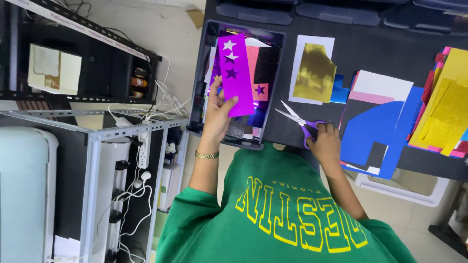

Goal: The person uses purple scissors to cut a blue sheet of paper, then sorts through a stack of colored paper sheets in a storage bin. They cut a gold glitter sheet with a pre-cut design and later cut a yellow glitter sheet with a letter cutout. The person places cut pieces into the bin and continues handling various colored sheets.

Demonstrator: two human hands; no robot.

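Note:
My left hand [218,117], with a gold bracelet on the wrist, holds a shiny purple paper strip [235,73] by its lower end. The strip has three star-shaped holes and stands over a dark grey tray [195,97] filled with coloured and glitter paper. To the right, my right hand [325,142] grips the purple handles of a pair of scissors [297,118]. The scissors lie on the black table [380,48] with their blades open and pointing up-left. My green sweatshirt fills the bottom of the view.
A gold foil piece on white paper [314,73] lies right of the tray. Beyond it are a blue sheet [370,131] and yellow glitter sheets [448,107]. Metal shelving [97,131] with a power strip [143,146] and cables stands at the left.

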